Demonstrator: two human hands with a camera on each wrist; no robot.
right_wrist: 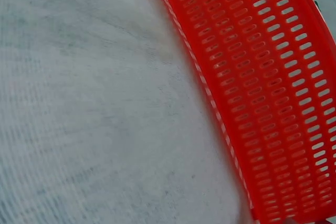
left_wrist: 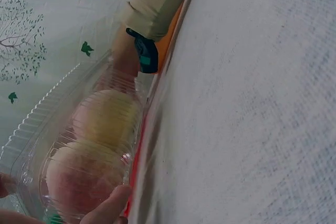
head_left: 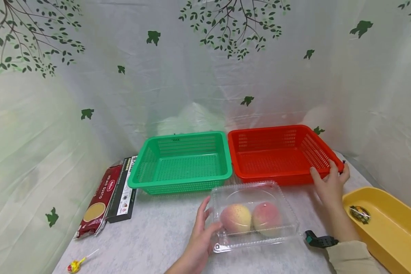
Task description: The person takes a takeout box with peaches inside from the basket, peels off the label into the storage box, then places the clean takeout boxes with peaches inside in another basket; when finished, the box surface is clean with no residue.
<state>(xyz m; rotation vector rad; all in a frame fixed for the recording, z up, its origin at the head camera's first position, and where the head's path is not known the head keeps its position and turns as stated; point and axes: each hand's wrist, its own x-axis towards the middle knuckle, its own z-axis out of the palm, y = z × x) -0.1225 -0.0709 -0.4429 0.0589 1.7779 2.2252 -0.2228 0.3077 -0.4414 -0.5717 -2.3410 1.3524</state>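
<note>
A clear plastic clamshell box (head_left: pixel 222 243) with two peaches (head_left: pixel 235 218) inside is held at its left side by my left hand (head_left: pixel 200 239). The thumb (left_wrist: pixel 110 208) lies along the box, and the other fingers are partly hidden by it. The box is tilted above the table, in front of the baskets. My right hand (head_left: pixel 331 186) grips the near right corner of a red basket (head_left: pixel 274 178), thumb on the front side and fingers round the corner. In the right wrist view the slotted red basket wall (right_wrist: pixel 252 93) fills the right side; that hand is almost out of view.
A green basket (head_left: pixel 181 186) stands left of the red one. Further left lie a dark red packet (head_left: pixel 101 194) and a black box (head_left: pixel 121 205). A lollipop (head_left: pixel 76 265) lies at the front left. A yellow tray (head_left: pixel 394 232) holding a small wrapped item (head_left: pixel 359 214) stands at the right.
</note>
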